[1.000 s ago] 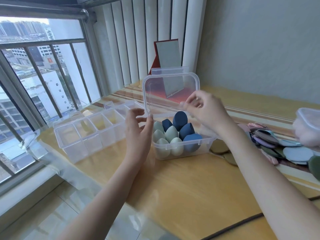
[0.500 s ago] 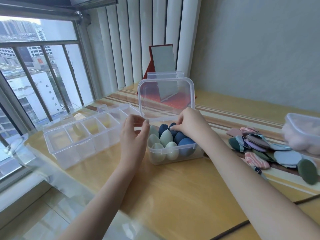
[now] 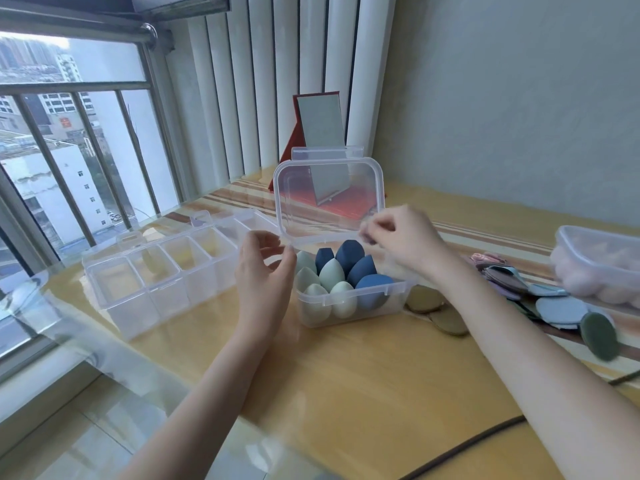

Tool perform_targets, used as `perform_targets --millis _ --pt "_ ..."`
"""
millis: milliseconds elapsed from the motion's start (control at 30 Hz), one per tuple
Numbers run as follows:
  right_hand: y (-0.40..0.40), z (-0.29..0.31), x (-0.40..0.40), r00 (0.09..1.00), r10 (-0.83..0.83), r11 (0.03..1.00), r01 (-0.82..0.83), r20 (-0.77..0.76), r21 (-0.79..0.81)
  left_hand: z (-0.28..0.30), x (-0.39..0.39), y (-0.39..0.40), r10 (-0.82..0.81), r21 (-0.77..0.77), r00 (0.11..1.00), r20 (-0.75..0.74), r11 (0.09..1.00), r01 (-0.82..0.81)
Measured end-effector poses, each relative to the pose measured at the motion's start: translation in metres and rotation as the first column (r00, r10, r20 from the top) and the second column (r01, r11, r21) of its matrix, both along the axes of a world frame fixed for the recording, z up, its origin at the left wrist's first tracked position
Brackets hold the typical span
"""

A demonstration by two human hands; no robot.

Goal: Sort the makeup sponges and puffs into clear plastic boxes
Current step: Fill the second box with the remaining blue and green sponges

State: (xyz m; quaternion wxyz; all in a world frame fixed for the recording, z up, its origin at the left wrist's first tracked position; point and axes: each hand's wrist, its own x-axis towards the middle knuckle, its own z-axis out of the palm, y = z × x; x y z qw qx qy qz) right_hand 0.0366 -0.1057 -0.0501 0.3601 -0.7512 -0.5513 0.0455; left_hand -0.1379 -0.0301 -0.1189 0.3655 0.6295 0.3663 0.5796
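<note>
A small clear box (image 3: 356,300) stands mid-table with its lid (image 3: 329,199) upright behind it. Several egg-shaped sponges (image 3: 332,276) in pale green and dark blue stand packed inside; one dark blue sponge (image 3: 349,252) sticks up highest. My left hand (image 3: 263,275) is at the box's back left corner, fingers loosely curved, thumb tip at the rim. My right hand (image 3: 398,240) hovers blurred over the back right of the box, fingers curled near the lid's lower edge. Whether it holds anything is unclear. A pile of flat puffs (image 3: 554,306) lies to the right.
A long clear divided organiser (image 3: 166,275) lies left of the box, lid open. Two olive round puffs (image 3: 424,299) lie just right of the box. A clear tub of pink sponges (image 3: 595,268) sits far right. A red-framed mirror (image 3: 320,123) stands behind. A dark cable (image 3: 467,448) crosses the near edge.
My right hand pressed down on the sponges half a second ago and has now lifted up and to the right. The left hand stayed by the box.
</note>
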Motion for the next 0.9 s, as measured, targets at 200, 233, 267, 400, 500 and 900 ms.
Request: perform_targets --millis 200,233,267,400,500,900 --pt "0.008 0.006 0.022 0.833 -0.029 0.991 0.097 -0.552 0.093 -0.002 0.000 0.004 -0.161 -0.096 0.984 0.074 0.981 0.168" --pt "0.011 0.005 0.022 0.719 0.035 0.992 0.062 -0.694 0.114 -0.003 0.000 0.004 -0.168 -0.101 0.983 0.072 0.979 0.175" --pt "0.013 0.006 0.021 0.611 0.092 0.985 0.062 -0.787 0.163 -0.004 0.000 0.005 -0.165 -0.106 0.984 0.065 0.979 0.172" --pt "0.006 0.015 0.015 0.535 0.180 0.937 0.163 -0.825 0.310 -0.008 0.001 0.005 -0.151 -0.058 0.989 -0.003 0.987 0.150" --pt "-0.006 0.013 0.011 0.623 0.162 0.952 0.106 -0.765 0.288 -0.007 0.003 0.002 -0.165 -0.023 0.986 0.009 0.986 0.165" --pt "-0.074 -0.034 0.003 0.970 0.164 0.969 -0.193 -0.180 -0.157 -0.008 -0.024 -0.032 -0.420 -0.009 0.841 -0.340 0.896 0.444"
